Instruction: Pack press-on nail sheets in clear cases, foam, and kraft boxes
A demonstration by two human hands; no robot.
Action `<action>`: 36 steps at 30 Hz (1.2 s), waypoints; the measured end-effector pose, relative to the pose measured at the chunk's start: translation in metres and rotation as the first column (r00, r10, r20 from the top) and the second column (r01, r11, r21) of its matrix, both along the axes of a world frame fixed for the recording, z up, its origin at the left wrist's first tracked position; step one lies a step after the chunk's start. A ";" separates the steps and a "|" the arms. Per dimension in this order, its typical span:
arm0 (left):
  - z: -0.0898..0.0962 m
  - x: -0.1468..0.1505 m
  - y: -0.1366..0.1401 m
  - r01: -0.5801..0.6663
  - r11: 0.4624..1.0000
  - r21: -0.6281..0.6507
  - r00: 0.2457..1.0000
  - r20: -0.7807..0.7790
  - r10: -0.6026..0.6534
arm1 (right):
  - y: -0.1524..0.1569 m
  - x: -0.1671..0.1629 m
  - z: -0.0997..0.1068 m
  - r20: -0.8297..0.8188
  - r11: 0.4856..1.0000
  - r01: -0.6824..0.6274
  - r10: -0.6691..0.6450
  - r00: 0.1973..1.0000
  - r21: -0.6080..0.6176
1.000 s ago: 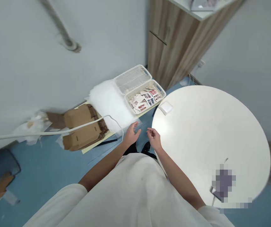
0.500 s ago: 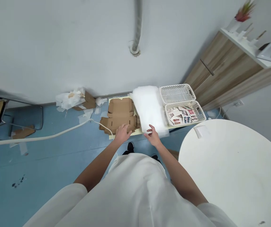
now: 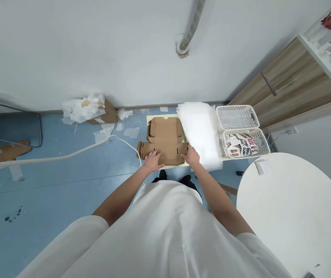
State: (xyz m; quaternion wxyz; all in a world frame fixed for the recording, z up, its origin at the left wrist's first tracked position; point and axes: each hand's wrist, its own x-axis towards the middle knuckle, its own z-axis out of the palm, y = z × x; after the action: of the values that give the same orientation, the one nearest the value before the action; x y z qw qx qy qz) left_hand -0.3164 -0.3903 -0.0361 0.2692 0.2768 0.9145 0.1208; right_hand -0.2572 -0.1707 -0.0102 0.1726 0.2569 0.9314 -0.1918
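A flat, unfolded brown cardboard box, with what look like more blanks under it, lies on a pale yellow board near my feet. My left hand rests on its near left part, fingers laid on the cardboard and thumb spread to the right. At the right end flap, my right hand grips the edge between thumb and fingers. Right beside the cardboard is a stack of white translucent packing sheets, partly touching that hand's side.
Two white baskets stand to the right: one holds printed cards, the other clear plastic pieces. A round white table is at the lower right. A white hose crosses the blue floor at left, near a carton with crumpled wrapping.
Both hands have come down onto the cardboard; the right hand moved from over the white sheets to the box's right flap. The view has shifted, and the cardboard sits squarer to me.
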 end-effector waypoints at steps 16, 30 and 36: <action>-0.011 -0.017 -0.008 0.040 0.996 0.084 0.999 -0.001 -0.040 | -0.011 0.004 0.026 -0.189 0.985 -0.108 0.133 0.973 0.136; 0.002 -0.006 -0.021 -0.012 0.979 0.202 1.000 -0.012 0.014 | -0.013 0.019 0.018 -0.109 0.991 0.135 -0.136 0.985 -0.012; 0.003 -0.001 -0.026 -0.048 0.947 0.317 0.999 0.014 0.046 | 0.010 -0.001 0.022 -0.322 0.944 0.304 -0.330 0.888 -0.129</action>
State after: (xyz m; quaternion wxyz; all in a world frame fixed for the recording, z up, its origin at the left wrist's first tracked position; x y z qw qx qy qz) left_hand -0.3173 -0.4159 -0.0331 0.2211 0.2942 0.8887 0.2736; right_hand -0.2586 -0.1604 0.0118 -0.0144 0.3620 0.8847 -0.2934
